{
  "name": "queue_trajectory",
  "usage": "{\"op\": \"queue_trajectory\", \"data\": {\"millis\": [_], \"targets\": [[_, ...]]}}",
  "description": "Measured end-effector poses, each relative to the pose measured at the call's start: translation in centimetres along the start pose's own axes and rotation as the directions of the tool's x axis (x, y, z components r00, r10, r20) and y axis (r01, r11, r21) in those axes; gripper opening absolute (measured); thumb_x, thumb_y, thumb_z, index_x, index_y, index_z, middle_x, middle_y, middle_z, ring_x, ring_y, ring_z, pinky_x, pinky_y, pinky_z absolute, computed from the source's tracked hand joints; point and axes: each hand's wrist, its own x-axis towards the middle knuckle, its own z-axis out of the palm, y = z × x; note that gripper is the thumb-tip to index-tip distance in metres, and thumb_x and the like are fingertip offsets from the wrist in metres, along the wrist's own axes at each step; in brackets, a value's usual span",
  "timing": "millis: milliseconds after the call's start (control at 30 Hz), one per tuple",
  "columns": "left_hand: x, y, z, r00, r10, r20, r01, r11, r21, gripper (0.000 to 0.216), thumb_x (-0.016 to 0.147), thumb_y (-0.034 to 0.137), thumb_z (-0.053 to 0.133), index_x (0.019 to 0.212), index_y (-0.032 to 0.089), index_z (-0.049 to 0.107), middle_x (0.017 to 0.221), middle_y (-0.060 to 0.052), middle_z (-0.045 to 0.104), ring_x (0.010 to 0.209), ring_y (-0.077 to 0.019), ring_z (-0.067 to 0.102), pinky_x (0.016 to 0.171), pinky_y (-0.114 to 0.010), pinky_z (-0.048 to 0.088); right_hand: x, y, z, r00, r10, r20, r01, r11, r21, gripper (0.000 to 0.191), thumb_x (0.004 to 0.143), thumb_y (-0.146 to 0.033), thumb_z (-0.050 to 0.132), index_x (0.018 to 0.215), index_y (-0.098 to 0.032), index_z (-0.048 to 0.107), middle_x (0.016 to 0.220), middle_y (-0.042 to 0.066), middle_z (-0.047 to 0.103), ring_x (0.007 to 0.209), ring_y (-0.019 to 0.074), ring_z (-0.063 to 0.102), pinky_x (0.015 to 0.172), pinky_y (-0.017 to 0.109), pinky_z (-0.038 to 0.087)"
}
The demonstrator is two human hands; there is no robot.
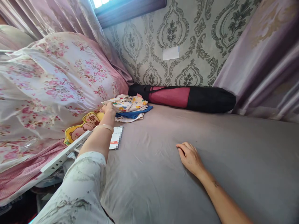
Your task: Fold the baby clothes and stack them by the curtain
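My left hand [108, 109] reaches far forward to a small pile of folded clothes [129, 107] with colourful prints and a blue piece, lying on the grey bed sheet [163, 161]. Its fingers close on the near edge of the pile. A pale band circles that wrist. My right hand [189, 157] rests on the sheet, knuckles up and fingers curled under, with nothing visible in it.
A large floral duvet [51, 84] is heaped on the left. A black and red roll bag [187, 98] lies along the patterned wall. A yellow cartoon cushion [81, 127], a white power strip [65, 154] and a small white box [115, 141] lie beside my left arm. Curtains hang right.
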Motion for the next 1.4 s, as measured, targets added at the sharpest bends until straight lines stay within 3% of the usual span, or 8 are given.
{"op": "queue_trajectory", "data": {"millis": [167,333,500,733,900,1067,1200,1400], "targets": [[-1.4,0.6,2.0,0.997,-0.049,-0.057,0.039,0.986,-0.165,0.011,0.069,0.015,0.053,0.079,0.020,0.051,0.064,0.005,0.052,0.063,-0.0123,0.058,0.062,-0.024,0.047,0.0,-0.2,-0.1,1.000,-0.001,-0.001,0.001,1.000,0.001,0.026,0.092,-0.019,0.041,0.101,-0.022,0.066,0.095,0.005,0.064,0.091,0.0205,0.059,0.081,0.034,0.043],[-4.0,1.4,4.3,0.964,-0.020,0.265,0.132,0.901,-0.413,0.010,0.073,0.022,0.052,0.080,0.018,0.057,0.072,0.000,0.064,0.067,-0.0145,0.063,0.067,-0.026,0.050,0.0,-0.5,-0.4,1.000,0.007,0.003,-0.007,1.000,-0.006,0.027,0.092,-0.019,0.040,0.101,-0.022,0.065,0.095,0.005,0.064,0.089,0.0202,0.059,0.080,0.034,0.042],[-7.5,2.8,7.1,0.888,0.051,0.458,0.200,0.852,-0.483,0.020,0.075,0.020,0.046,0.086,0.016,0.062,0.078,-0.004,0.071,0.081,-0.0195,0.068,0.075,-0.029,0.053,0.0,-0.7,-0.5,1.000,0.011,-0.001,-0.011,1.000,-0.010,0.027,0.091,-0.018,0.041,0.101,-0.022,0.066,0.094,0.005,0.064,0.089,0.0199,0.059,0.079,0.033,0.042],[-14.6,4.8,9.5,0.654,-0.100,0.750,0.395,0.891,-0.225,0.024,0.069,0.024,0.053,0.087,0.014,0.066,0.071,-0.006,0.071,0.079,-0.0269,0.070,0.076,-0.038,0.057,0.0,-0.3,-0.3,1.000,0.011,0.003,-0.011,0.999,0.035,0.027,0.092,-0.020,0.041,0.101,-0.024,0.066,0.094,0.005,0.064,0.091,0.0191,0.059,0.083,0.034,0.043],[-20.0,5.8,10.4,0.528,-0.100,0.843,0.380,0.916,-0.129,0.011,0.066,0.025,0.060,0.075,0.018,0.061,0.062,-0.001,0.067,0.072,-0.0244,0.069,0.072,-0.036,0.057,0.1,0.1,-0.3,0.997,0.070,-0.035,-0.059,0.969,0.241,0.027,0.093,-0.026,0.042,0.100,-0.023,0.067,0.094,0.005,0.066,0.086,0.0183,0.061,0.077,0.032,0.047],[-25.1,7.1,10.7,0.406,-0.009,0.914,0.350,0.925,-0.146,0.006,0.070,0.020,0.059,0.069,0.018,0.054,0.057,0.003,0.057,0.065,-0.0177,0.066,0.070,-0.031,0.057,0.7,-0.5,-1.6,0.939,0.226,-0.258,-0.099,0.898,0.428,0.029,0.091,-0.033,0.046,0.113,-0.022,0.060,0.107,0.010,0.063,0.092,0.0196,0.061,0.077,0.034,0.051],[-28.1,7.7,10.3,0.358,-0.010,0.934,0.319,0.941,-0.112,0.005,0.079,0.019,0.058,0.077,0.016,0.055,0.065,0.002,0.057,0.071,-0.0188,0.065,0.070,-0.033,0.056,1.3,-1.9,-4.7,0.802,0.313,-0.508,-0.093,0.907,0.412,0.052,0.085,-0.044,0.056,0.129,-0.019,0.048,0.121,0.015,0.054,0.109,0.0242,0.055,0.088,0.038,0.049],[-30.3,8.0,9.3,0.362,0.008,0.932,0.253,0.961,-0.106,0.008,0.087,0.021,0.055,0.091,0.015,0.058,0.073,0.000,0.058,0.075,-0.0205,0.065,0.067,-0.032,0.055,1.5,-3.2,-9.9,0.805,0.319,-0.500,-0.058,0.881,0.469,0.033,0.091,-0.047,0.047,0.100,-0.022,0.065,0.107,0.008,0.063,0.102,0.0211,0.060,0.085,0.033,0.049]]}}
